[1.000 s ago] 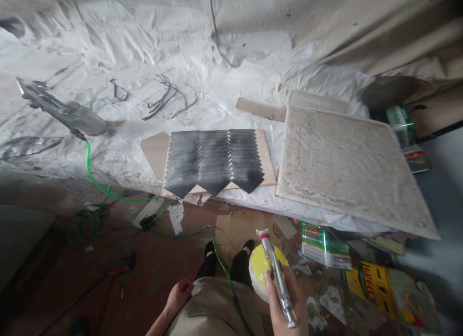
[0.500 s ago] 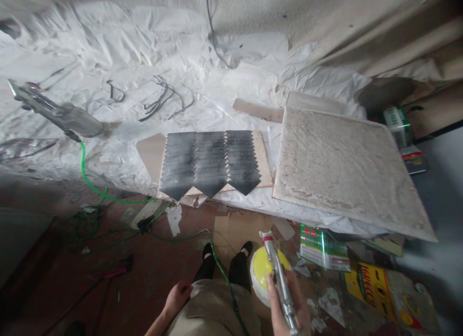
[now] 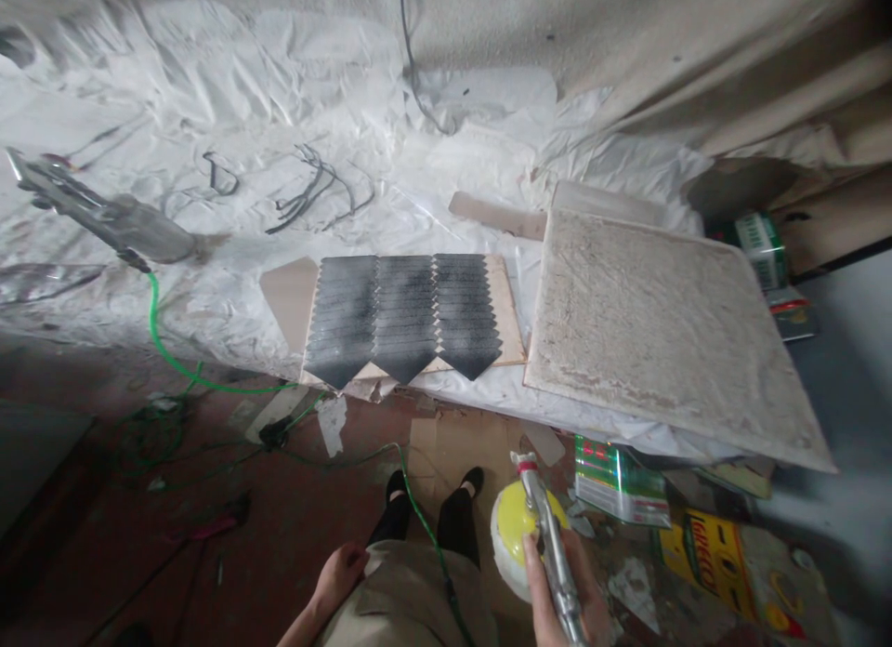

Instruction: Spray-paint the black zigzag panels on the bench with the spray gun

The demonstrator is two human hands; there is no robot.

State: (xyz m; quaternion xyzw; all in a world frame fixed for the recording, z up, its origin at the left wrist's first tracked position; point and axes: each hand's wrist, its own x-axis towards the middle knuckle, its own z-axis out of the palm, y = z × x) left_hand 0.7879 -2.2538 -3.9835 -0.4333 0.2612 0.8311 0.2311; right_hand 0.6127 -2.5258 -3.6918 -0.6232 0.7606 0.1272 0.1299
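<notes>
My right hand (image 3: 583, 587) is wrapped round a silver spray gun (image 3: 547, 526), held upright-handled at the lower right. Its round cup (image 3: 512, 535), yellow inside a white rim, shows beneath the gun body. At my waist, my left hand (image 3: 343, 571) hangs with fingers curled and nothing seen in it, close to the beige apron. In front of me on the covered bench lie three rows of black, pointed, overlapping strips (image 3: 404, 312) on a pale wooden board (image 3: 512, 317). Grey-white dusting shows on the strips, and both hands are apart from them.
White plastic sheeting (image 3: 390, 173) covers the bench. A big textured panel (image 3: 662, 322) lies right of the strips. Another spray gun (image 3: 90, 201) stands left. A green hose (image 3: 163, 340) trails to the floor. Green tins (image 3: 620, 484) and a yellow container (image 3: 711, 563) sit below the bench.
My right hand and the spray gun have shifted slightly right and down. The left hand stays at the waist. The black strips look unchanged.
</notes>
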